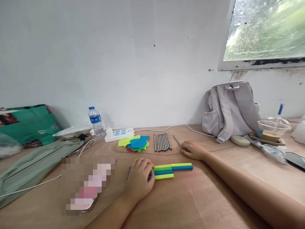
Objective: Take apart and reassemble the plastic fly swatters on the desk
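Note:
My left hand point(141, 175) is closed over the left ends of a row of coloured plastic tubes point(164, 172), yellow-green, green and blue, lying on the table. Its palm and fingers hide those ends; a bit of red and blue shows by the knuckles. Farther right, my right hand point(193, 150) rests on the table, fingertips closed on the near end of a thin grey metal rod point(176, 140). Several similar metal rods point(163, 142) lie side by side to its left. Beyond my left hand is a pile of flat plastic fly swatter heads point(139, 142), yellow-green, blue, green and red.
A white power strip point(119, 134) and a water bottle point(95, 121) stand near the wall. The left side holds a pixelated pink object point(91, 187) and a grey-green bag point(40, 170). On the right are a backpack point(234, 108), a drink cup point(271, 128) and a phone point(295, 160).

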Demonstrator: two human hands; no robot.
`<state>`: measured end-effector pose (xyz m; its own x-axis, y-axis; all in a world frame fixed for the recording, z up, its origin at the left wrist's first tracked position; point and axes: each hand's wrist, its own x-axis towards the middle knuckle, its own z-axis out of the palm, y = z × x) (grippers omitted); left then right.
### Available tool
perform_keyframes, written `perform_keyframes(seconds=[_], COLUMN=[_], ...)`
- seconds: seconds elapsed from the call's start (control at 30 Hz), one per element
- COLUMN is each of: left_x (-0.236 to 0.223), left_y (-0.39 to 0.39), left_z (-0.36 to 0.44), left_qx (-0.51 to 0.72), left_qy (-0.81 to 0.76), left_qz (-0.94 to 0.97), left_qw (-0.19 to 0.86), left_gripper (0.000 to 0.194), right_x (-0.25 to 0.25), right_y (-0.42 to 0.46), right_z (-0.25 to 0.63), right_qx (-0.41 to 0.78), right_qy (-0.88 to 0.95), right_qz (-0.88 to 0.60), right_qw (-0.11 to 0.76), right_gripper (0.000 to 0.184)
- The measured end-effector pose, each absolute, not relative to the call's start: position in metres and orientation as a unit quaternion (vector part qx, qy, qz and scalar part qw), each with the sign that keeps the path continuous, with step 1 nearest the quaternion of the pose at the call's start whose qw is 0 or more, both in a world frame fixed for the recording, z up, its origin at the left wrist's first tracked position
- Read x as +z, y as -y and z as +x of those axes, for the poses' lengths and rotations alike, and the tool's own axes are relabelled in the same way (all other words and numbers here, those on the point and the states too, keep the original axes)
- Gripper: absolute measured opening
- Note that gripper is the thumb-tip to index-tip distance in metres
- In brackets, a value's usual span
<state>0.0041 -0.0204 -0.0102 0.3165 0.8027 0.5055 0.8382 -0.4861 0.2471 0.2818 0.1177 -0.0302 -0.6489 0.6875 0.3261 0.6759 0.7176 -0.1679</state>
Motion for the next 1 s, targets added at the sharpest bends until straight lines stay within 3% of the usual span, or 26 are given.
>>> perform_keyframes(seconds=[0.07,0.3,0.47,1.0], left_x=[-0.013,-0.030,-0.036,-0.029], left_y=[0.028,0.036,0.034,0.033], left_z=[0.027,0.116,0.135,0.134], left_qx=[-0.271,-0.238,-0.209,-0.197], left_qy=[0.463,0.451,0.464,0.466], left_qz=[-0.842,-0.860,-0.861,-0.862], left_qw=[0.059,0.017,-0.010,-0.028], left_gripper=[0.020,0.045,0.055,0.041], right_x=[-0.032,-0.044,-0.043,-0.040], right_y=[-0.108,-0.071,-0.050,-0.053], right_z=[0.290,0.324,0.337,0.340], right_qx=[0.018,0.067,0.113,0.110], right_qy=[0.889,0.818,0.819,0.826], right_qz=[-0.413,-0.520,-0.504,-0.499], right_qw=[0.196,0.238,0.251,0.240], right_gripper=[0.011,0.010,0.012,0.013])
